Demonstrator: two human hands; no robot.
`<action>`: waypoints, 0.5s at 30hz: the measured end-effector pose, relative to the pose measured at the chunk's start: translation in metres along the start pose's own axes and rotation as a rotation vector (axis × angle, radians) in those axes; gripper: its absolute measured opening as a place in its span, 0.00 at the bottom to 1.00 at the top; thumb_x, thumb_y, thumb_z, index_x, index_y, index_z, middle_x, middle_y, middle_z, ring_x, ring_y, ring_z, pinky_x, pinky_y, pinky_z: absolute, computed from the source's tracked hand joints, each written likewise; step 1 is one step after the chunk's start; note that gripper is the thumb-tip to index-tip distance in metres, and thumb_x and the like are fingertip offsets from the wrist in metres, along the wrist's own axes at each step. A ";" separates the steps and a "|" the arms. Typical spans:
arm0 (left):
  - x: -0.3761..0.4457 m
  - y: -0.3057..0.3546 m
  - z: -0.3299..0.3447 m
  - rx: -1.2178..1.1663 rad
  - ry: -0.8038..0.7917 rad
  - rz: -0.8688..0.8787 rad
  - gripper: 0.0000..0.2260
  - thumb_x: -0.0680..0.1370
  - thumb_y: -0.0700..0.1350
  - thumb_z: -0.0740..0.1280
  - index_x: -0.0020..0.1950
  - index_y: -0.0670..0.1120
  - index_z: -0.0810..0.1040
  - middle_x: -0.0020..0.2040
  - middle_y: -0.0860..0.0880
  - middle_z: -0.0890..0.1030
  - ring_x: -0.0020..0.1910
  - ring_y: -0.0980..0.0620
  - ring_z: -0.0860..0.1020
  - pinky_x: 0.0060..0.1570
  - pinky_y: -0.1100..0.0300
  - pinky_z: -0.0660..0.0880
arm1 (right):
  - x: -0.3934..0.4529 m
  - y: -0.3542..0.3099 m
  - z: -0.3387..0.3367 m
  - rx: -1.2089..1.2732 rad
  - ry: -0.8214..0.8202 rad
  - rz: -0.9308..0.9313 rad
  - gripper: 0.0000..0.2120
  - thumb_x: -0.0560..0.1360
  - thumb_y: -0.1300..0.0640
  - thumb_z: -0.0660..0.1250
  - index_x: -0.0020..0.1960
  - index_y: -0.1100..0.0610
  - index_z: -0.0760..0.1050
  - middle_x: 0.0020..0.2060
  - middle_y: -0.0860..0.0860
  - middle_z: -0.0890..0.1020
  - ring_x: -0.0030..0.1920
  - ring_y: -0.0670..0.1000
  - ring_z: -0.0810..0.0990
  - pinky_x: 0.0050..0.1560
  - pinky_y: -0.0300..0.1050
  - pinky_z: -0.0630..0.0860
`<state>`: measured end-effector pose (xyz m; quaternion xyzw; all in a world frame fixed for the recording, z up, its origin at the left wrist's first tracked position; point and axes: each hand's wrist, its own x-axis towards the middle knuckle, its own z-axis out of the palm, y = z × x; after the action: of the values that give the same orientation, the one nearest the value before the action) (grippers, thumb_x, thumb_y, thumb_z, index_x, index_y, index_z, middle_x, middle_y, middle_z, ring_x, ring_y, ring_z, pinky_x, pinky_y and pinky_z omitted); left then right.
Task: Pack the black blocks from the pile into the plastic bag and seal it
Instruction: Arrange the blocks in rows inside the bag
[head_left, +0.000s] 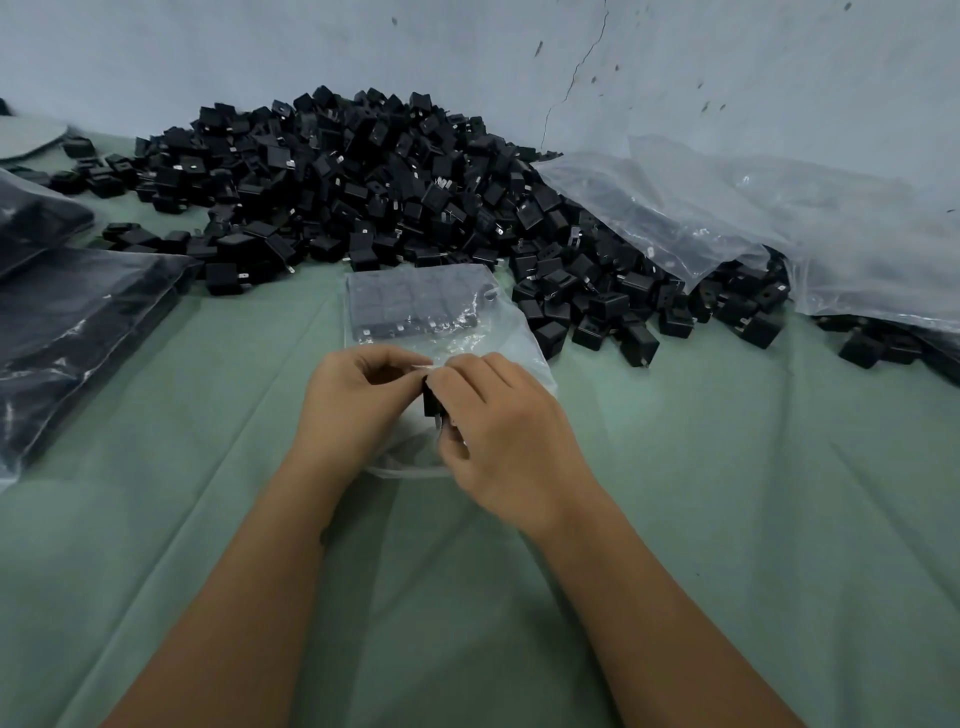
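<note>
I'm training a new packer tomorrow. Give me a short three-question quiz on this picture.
1. True or false: the plastic bag in front of the hands already holds black blocks.
2. What does the right hand hold? A) a black block B) scissors C) tape
3. On which side of the pile do the packed bags lie?

Key: 1 true; 2 A; 3 the left, while the left hand pinches the bag's edge.

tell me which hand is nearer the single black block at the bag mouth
Right. The right hand holds the black block in its fingers; the left hand pinches the plastic bag just beside it.
</note>
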<state>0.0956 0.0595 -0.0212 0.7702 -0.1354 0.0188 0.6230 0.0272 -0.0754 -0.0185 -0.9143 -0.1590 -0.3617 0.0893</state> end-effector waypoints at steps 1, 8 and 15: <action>0.000 0.000 0.000 0.000 0.029 -0.009 0.03 0.73 0.38 0.73 0.44 0.45 0.85 0.38 0.49 0.86 0.42 0.51 0.84 0.47 0.60 0.80 | 0.001 -0.001 0.001 -0.012 0.002 0.001 0.13 0.64 0.67 0.68 0.48 0.60 0.78 0.42 0.54 0.79 0.41 0.55 0.75 0.42 0.48 0.75; 0.000 0.000 -0.001 0.003 0.082 -0.024 0.02 0.74 0.40 0.73 0.43 0.47 0.84 0.39 0.48 0.85 0.42 0.51 0.83 0.47 0.59 0.79 | 0.001 -0.009 0.001 -0.137 -0.030 -0.018 0.19 0.61 0.68 0.70 0.51 0.60 0.78 0.42 0.54 0.78 0.36 0.53 0.73 0.33 0.46 0.73; -0.005 0.011 -0.004 -0.348 -0.122 0.148 0.06 0.70 0.36 0.74 0.38 0.47 0.85 0.38 0.47 0.84 0.40 0.53 0.81 0.44 0.64 0.78 | 0.002 -0.019 0.006 -0.236 -0.275 0.219 0.28 0.52 0.60 0.81 0.51 0.58 0.80 0.43 0.54 0.79 0.35 0.52 0.78 0.29 0.39 0.65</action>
<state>0.0885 0.0626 -0.0104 0.6386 -0.2304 -0.0059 0.7342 0.0255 -0.0551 -0.0210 -0.9710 -0.0259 -0.2376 -0.0024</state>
